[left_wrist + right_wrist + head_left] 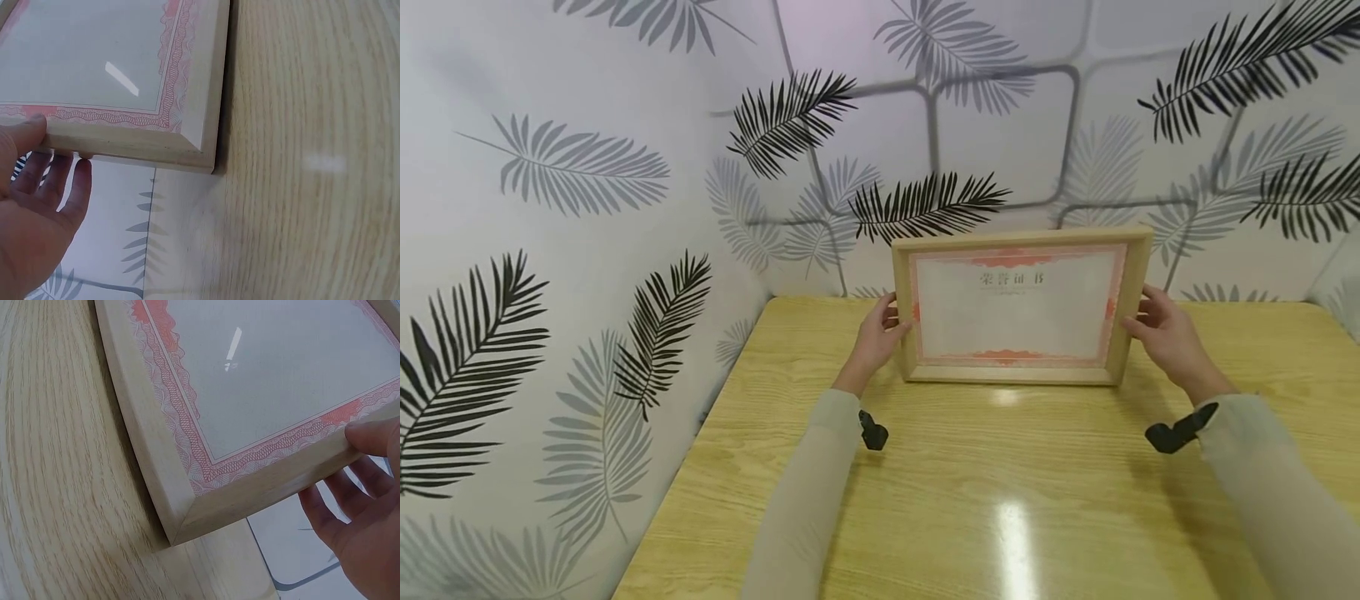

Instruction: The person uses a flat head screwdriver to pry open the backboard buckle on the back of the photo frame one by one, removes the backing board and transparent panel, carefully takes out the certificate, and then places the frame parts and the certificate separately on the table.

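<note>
A framed certificate (1015, 308) with a pale wood frame and a red-pink patterned border stands near the back of the table, its printed face toward me. My left hand (880, 335) grips the frame's left side, thumb on the front and fingers behind the edge. On the opposite side my right hand (1168, 337) holds the frame the same way. Both wrist views show the frame's lower edge right at the tabletop, with the left hand (37, 206) and right hand (369, 512) pinching the side rails. Glare marks the glass over the blank sheet.
The wood-grain table (955, 483) reaches back to a wall (1000, 150) papered with dark and grey feather leaves. Another wall (580, 250) with the same pattern runs along the table's left side. Black wrist cameras (872, 432) sit below both hands.
</note>
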Available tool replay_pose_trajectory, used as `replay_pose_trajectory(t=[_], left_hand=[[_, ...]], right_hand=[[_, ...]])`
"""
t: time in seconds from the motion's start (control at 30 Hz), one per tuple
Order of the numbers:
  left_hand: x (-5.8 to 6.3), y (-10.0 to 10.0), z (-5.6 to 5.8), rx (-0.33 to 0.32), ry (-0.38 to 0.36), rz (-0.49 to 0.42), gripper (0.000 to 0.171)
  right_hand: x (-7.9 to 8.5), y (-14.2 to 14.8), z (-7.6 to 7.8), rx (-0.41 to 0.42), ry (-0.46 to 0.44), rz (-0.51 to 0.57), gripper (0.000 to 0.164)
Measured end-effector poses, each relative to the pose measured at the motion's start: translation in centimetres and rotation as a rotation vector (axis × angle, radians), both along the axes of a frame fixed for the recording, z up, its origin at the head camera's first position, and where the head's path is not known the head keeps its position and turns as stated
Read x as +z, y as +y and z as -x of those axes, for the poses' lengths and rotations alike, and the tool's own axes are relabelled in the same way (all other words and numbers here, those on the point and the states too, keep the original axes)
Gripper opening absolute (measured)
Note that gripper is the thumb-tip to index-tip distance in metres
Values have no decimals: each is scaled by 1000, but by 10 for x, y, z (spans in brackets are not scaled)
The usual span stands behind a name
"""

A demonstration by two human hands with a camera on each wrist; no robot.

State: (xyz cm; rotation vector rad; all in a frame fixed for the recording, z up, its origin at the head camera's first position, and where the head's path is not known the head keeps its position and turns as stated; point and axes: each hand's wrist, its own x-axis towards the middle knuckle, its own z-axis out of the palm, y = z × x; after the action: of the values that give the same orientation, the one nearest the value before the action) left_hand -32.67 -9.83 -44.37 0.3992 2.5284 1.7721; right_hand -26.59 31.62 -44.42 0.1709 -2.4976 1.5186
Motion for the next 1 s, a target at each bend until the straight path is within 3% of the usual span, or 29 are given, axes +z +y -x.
replay_pose_trajectory(t=[0.23,0.47,0.6,0.77,0.87,1.0], left_hand=[[-2,-5,-10,14,76,59,53],[-1,-18,-31,5,222,142,45],[-3,-21,-42,-24,173,105,47],[-1,-21,-58,-55,85,-30,49],[8,-20,-72,-66,65,-104,44],[20,-17,-91,-68,77,-129,40]], right_hand=[[4,6,-14,-2,-18,-125,60],[7,10,-35,-19,80,-244,52],[4,11,-47,-1,149,-212,43],[0,9,-60,45,182,-144,38],[-1,9,-69,61,189,-157,38],[-2,8,-83,35,163,-210,40]])
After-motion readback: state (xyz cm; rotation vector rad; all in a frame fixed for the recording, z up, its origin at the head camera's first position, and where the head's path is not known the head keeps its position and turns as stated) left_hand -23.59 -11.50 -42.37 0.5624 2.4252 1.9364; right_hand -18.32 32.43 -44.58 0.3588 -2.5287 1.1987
